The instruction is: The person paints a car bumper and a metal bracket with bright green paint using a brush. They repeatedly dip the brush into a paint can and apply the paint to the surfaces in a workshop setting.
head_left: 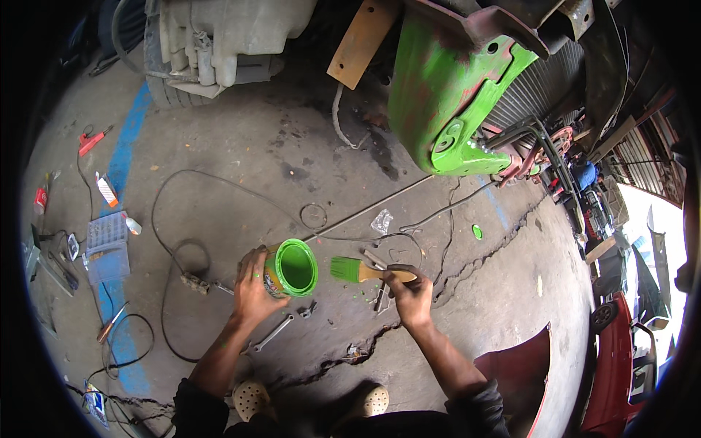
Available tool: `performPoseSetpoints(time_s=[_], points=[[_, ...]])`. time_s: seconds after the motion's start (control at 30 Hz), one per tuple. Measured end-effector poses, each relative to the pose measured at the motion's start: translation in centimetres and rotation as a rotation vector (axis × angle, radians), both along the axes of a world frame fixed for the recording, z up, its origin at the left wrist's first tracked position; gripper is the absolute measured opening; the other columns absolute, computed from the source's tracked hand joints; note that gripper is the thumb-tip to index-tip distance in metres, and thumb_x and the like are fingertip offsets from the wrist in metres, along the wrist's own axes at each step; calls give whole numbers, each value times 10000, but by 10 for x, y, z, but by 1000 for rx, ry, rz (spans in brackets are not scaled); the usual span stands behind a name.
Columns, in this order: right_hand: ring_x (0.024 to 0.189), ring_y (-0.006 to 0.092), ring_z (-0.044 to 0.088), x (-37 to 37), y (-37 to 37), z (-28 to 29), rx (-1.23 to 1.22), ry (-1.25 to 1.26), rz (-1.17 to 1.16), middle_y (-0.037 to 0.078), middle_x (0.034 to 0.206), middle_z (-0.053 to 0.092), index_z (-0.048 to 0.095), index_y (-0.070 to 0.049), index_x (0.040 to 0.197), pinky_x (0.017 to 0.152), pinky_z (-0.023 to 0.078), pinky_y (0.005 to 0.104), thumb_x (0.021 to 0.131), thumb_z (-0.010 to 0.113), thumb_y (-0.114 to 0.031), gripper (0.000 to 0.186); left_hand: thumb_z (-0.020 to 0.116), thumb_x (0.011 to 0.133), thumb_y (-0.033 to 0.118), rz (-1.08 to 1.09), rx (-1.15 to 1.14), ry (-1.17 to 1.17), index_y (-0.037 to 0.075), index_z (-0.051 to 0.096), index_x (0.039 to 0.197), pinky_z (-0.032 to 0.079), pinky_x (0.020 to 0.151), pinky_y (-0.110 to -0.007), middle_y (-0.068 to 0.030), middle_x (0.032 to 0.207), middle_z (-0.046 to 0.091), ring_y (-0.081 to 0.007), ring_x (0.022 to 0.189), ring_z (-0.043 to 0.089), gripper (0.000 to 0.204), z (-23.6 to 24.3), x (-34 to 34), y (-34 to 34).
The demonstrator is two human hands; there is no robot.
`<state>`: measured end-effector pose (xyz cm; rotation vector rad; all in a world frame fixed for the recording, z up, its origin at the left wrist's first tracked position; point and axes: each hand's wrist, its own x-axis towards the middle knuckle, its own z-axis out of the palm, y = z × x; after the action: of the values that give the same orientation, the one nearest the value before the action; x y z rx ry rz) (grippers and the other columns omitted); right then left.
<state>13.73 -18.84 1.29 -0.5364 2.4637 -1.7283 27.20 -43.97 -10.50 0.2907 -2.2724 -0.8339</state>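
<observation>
My left hand [253,289] is wrapped round an open paint can [272,271], tilted so that the green paint inside shows. Green paint coats the can's rim. In my right hand [413,299] is a flat paintbrush [371,274] with a wooden handle, its bristles soaked green and pointing left toward the can. A small gap separates the bristles from the can's rim. Beyond my hands, at the upper right, a metal vehicle part [445,95] is mostly covered in green paint, with reddish patches showing through.
A wrench [273,333] lies on the cracked concrete below the can. Hoses and cables [164,241] loop across the floor. At left are a plastic organizer box [108,237], a screwdriver [111,325] and a red tool [92,141]. The green lid [477,232] lies right; a red panel [522,372] is nearby.
</observation>
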Motion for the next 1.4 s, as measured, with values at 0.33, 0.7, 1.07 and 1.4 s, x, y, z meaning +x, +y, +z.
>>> performPoseSetpoints(time_s=[0.33, 0.7, 1.07, 1.4], points=[[836, 274, 659, 33, -21, 19, 387, 741, 768, 105, 1014, 674, 664, -71, 951, 705, 526, 372, 774, 761, -131, 210, 904, 476, 225, -23, 148, -104, 0, 357, 1362, 443, 983, -459, -244, 1244, 530, -416, 1153, 522, 1066, 13, 4, 14], [851, 251, 666, 35, -33, 73, 624, 854, 828, 78, 961, 672, 670, -70, 919, 734, 534, 375, 734, 779, -96, 216, 908, 464, 234, -56, 132, -5, -7, 348, 1364, 457, 976, -445, -229, 1240, 531, -393, 1150, 536, 1087, 39, 3, 12], [746, 219, 660, 58, -53, 229, 604, 1048, 538, 94, 912, 708, 697, -34, 919, 706, 487, 334, 724, 753, -63, 205, 908, 459, 241, -17, 301, 37, 1, 381, 1335, 483, 946, -418, -218, 1241, 543, -370, 1123, 569, 1050, 124, -4, 14], [727, 201, 520, 118, -111, 242, 1167, 1907, 351, 158, 902, 599, 621, 27, 880, 720, 459, 453, 716, 600, -161, 251, 901, 464, 225, 24, 299, 58, 10, 373, 1331, 492, 931, -431, -215, 1230, 552, -379, 1106, 576, 1038, 157, -7, -8]])
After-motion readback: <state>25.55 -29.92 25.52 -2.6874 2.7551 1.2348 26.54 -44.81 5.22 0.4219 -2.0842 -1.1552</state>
